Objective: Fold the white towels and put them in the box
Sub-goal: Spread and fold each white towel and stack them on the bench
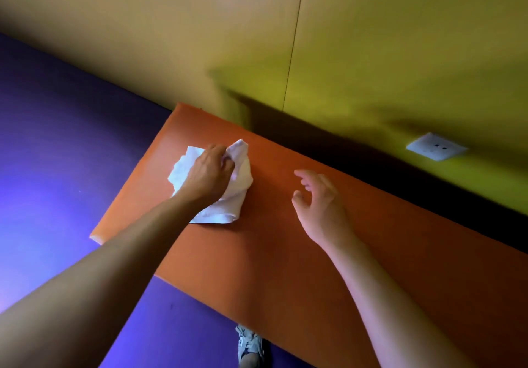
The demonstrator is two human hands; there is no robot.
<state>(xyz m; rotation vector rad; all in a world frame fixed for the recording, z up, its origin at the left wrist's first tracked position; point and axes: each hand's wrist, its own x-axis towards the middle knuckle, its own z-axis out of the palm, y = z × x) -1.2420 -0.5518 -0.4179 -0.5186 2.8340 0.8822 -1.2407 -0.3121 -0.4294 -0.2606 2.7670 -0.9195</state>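
Fingers of the left hand (210,174) curl into the bunched fabric of a white towel (238,184), gripping its upper part; the towel lies crumpled near the far left end of the orange table (285,247), its lower corner flat on the surface. The right hand (320,204) hovers above the table, well apart from the towel, fingers loosely spread and slightly curled, holding nothing. Beyond the table, a white wall socket (436,146) sits on the yellow wall (400,38). A shoe (249,343) shows below the table's near edge on the purple floor (57,153).
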